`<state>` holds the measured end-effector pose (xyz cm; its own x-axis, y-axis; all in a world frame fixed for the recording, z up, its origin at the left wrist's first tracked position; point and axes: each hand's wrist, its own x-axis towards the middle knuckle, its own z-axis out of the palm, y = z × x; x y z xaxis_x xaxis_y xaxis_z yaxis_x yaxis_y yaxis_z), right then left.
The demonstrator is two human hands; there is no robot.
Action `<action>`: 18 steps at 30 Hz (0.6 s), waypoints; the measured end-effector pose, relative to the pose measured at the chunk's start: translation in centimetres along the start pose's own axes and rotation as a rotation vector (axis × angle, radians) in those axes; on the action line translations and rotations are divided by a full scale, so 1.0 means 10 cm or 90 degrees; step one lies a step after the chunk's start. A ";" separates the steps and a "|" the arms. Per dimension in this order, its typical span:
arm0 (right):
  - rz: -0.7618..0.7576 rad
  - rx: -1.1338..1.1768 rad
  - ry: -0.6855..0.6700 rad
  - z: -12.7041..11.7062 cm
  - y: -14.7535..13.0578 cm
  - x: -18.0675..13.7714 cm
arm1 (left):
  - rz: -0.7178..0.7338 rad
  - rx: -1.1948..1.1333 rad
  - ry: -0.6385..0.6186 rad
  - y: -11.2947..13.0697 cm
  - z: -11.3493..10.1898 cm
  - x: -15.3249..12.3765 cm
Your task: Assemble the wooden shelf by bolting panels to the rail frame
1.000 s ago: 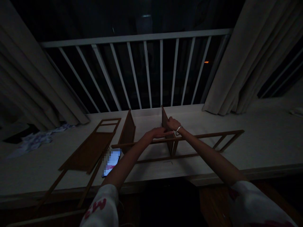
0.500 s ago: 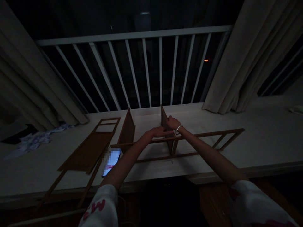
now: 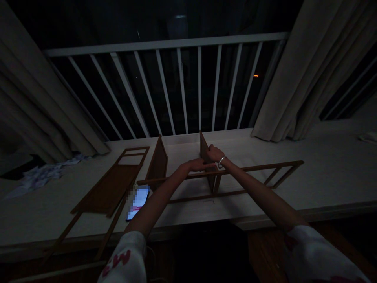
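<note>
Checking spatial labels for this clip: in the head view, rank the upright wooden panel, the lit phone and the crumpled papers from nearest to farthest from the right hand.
1. Upright wooden panel: under the right hand, which grips its top edge.
2. Lit phone: down to the left, flat on the ledge.
3. Crumpled papers: far left, by the curtain.

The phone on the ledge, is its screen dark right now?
No, the phone lies left of the left forearm with its screen lit up bright against the dim ledge.
</note>
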<state>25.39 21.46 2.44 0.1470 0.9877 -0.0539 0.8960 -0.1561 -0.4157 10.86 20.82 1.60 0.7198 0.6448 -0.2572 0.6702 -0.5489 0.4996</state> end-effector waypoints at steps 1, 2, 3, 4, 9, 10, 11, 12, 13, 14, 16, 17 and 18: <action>0.000 0.001 0.000 0.00 0.00 0.00 | 0.001 -0.003 -0.004 0.00 0.00 0.00; 0.000 0.003 0.000 0.00 0.00 0.00 | 0.002 -0.006 -0.008 0.00 0.00 0.00; 0.001 0.004 0.000 0.00 0.00 0.00 | 0.004 -0.009 -0.011 0.00 -0.01 0.00; 0.002 0.005 0.000 0.00 0.00 0.00 | 0.005 -0.012 -0.012 0.01 -0.01 0.00; 0.009 0.010 0.002 -0.01 -0.02 -0.03 | 0.004 -0.023 -0.022 0.01 -0.01 -0.02; 0.011 0.011 0.002 -0.01 -0.02 -0.04 | 0.003 -0.024 -0.024 0.01 -0.01 -0.02; 0.013 0.011 0.002 -0.02 -0.03 -0.04 | 0.001 -0.026 -0.026 0.01 -0.01 -0.02; 0.015 0.012 0.002 -0.02 -0.03 -0.05 | -0.001 -0.027 -0.028 0.01 -0.01 -0.02; 0.017 0.013 0.002 -0.02 -0.04 -0.06 | -0.001 -0.029 -0.030 0.01 -0.01 -0.03; 0.019 0.014 0.001 -0.03 -0.04 -0.06 | -0.001 -0.031 -0.031 0.01 -0.01 -0.03; 0.019 0.016 -0.001 -0.03 -0.04 -0.07 | 0.000 -0.035 -0.034 0.02 -0.01 -0.03; 0.019 0.018 -0.003 -0.04 -0.05 -0.07 | 0.000 -0.036 -0.036 0.02 -0.01 -0.03; 0.018 0.019 -0.005 -0.04 -0.05 -0.07 | 0.000 -0.037 -0.038 0.03 -0.01 -0.03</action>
<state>25.03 20.80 3.03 0.1691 0.9829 -0.0727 0.8785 -0.1838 -0.4410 10.77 20.50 1.86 0.7306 0.6107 -0.3055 0.6599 -0.5164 0.5458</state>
